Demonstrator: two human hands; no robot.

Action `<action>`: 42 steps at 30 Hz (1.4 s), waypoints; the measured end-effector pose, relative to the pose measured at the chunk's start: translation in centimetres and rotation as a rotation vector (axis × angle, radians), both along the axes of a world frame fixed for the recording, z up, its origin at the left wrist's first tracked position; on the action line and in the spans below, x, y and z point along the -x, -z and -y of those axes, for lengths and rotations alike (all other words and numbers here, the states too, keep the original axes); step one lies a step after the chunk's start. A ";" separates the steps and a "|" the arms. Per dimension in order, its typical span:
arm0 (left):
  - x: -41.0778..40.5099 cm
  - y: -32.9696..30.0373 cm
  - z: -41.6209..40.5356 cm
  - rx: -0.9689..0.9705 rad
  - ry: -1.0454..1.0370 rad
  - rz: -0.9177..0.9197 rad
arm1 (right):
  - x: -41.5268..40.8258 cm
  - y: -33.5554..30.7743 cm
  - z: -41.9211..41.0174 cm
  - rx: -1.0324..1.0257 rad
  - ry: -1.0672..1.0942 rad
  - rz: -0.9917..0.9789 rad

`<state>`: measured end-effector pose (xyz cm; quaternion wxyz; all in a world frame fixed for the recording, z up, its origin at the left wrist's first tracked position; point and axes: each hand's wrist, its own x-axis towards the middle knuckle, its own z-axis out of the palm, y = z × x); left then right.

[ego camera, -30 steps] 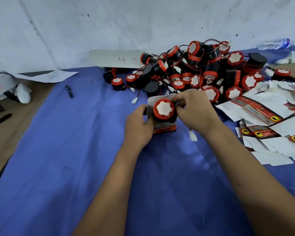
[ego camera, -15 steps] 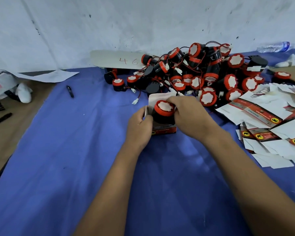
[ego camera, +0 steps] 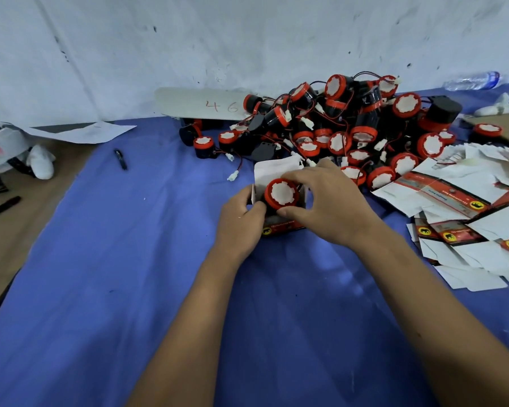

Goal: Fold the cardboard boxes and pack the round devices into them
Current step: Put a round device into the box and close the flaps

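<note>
Just before the heap of round devices, both hands clamp together: left hand gripping the upright box, right hand pinching a device seated axis-down in its mouth.

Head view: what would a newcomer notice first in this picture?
First, the big pile of devices, black with red caps, at the back of the blue cloth. Then, at the centre, the left hand holds a box while the right hand grips one device in its open top. Flat boxes lie at the right.
</note>
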<state>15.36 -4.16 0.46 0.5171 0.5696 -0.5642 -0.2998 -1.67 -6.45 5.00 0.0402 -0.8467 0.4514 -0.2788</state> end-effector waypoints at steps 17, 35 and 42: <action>-0.2 1.2 0.7 0.012 -0.049 0.136 | -2.3 1.0 -1.0 0.019 0.199 -0.057; 0.1 0.3 0.7 -0.046 -0.093 0.038 | -1.2 0.1 -1.4 0.012 0.268 0.100; 0.2 0.4 0.9 -0.063 -0.114 -0.021 | 0.8 -2.3 -1.2 0.022 0.148 0.201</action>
